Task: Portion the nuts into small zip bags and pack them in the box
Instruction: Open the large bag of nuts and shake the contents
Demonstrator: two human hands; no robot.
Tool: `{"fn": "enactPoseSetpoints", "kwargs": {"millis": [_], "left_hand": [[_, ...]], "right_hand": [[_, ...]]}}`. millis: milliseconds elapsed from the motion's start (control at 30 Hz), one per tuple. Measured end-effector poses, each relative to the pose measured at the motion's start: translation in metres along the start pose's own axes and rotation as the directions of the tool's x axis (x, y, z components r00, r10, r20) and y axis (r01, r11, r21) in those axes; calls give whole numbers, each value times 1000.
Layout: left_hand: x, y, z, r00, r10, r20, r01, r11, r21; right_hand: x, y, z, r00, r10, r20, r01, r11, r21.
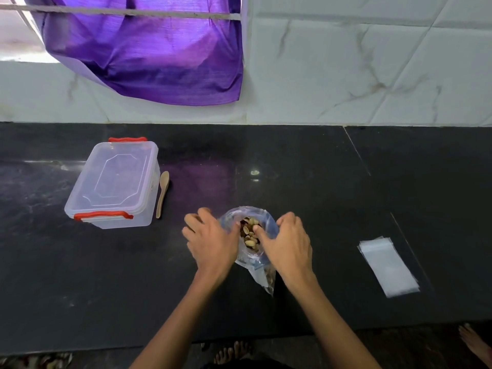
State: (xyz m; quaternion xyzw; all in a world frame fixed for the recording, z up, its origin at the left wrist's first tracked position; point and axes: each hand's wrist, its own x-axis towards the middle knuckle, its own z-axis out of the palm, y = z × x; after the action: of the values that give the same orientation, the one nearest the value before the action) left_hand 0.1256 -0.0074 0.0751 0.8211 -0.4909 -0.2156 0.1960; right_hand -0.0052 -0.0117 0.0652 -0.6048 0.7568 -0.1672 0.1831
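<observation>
- Spreading the mouth of the large clear nut bag (262, 265) at lower centre of the frame, the left hand (213, 242) grips the bag's left rim with fingers curled round the film, and the right hand (288, 242) pinches the right rim, its thumb tucked just inside the opening.
- Nuts (249, 234) show through the open mouth as a loose pile; the rest of the bag trails toward the bottom of the frame, lying on the dark counter (319, 182).
- The film looks thin, soft and slippery. It will likely crumple and let the mouth sag if either rim is released, so hold it at the top edge, one hand each side.
- The nuts are hard, small and free-rolling, and would probably spill fast if the bag tips.
- Small zip bags (388, 267) lie in a flat stack at right of the frame, well apart from the hands. They appear light and clingy, so peeling one off by a corner seems safest.
- The box (114, 185) sits at left of the frame with its lid on and red clips; it looks rigid and easy to hold by its sides.
- A wooden spoon (162, 194) lies just beside the box's right wall, untouched, and could serve for scooping.
</observation>
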Motion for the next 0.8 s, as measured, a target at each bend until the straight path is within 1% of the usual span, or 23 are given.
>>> {"fn": "enactPoseSetpoints", "kwargs": {"millis": [33,67,133,200,233,267,300,333,367,400,433,467,500,533,567,633,667,700,733,800], "left_hand": [[-2,1,0,998,-58,28,58,998,14],[-2,1,2,992,-107,73,105,994,35],[2,0,7,984,-130,126,130,991,7],[8,-4,10,983,-108,151,119,991,-63],[10,-6,11,976,-109,189,129,987,-98],[12,-7,10,961,-120,250,163,973,-161],[14,-8,9,934,-138,330,231,937,-262],[13,-7,6,888,-160,431,340,859,-383],[12,-5,5,831,-178,526,466,739,-486],[11,-4,3,778,-201,595,575,609,-547],[12,-4,5,739,-226,634,649,491,-581],[13,-5,8,712,-249,657,693,400,-599],[14,-5,12,700,-262,664,712,330,-620],[14,-4,14,700,-273,660,714,291,-637],[14,-2,15,712,-285,642,702,276,-657],[17,1,20,740,-271,616,673,301,-676],[17,2,21,748,-250,615,663,334,-670],[17,2,21,754,-231,615,651,387,-653],[16,3,20,767,-225,601,627,467,-624],[13,-1,20,793,-251,555,575,607,-548]], "right_hand": [[-4,-3,2,999,47,7,-47,999,9],[-7,-5,4,998,63,6,-63,998,3],[-7,-11,8,999,51,-1,-51,998,-46],[-4,-15,8,998,66,24,-64,995,-74],[-3,-14,7,994,92,52,-88,994,-59],[-2,-12,7,989,117,86,-116,993,-27],[0,-9,7,984,131,117,-133,991,13],[3,-4,7,979,138,148,-148,987,62],[5,1,7,971,148,188,-174,976,129],[7,6,6,957,162,243,-215,953,213],[9,9,6,940,173,293,-261,919,295],[9,12,7,927,176,330,-294,888,352],[9,13,10,920,175,351,-314,865,392],[9,14,15,914,181,363,-337,836,433],[9,15,20,907,192,375,-368,795,483],[6,14,29,888,218,404,-435,679,591],[5,13,31,887,226,403,-450,623,640],[4,13,31,897,232,378,-438,587,681],[4,14,31,914,230,334,-404,576,710],[1,14,28,954,200,221,-298,611,734]]}}
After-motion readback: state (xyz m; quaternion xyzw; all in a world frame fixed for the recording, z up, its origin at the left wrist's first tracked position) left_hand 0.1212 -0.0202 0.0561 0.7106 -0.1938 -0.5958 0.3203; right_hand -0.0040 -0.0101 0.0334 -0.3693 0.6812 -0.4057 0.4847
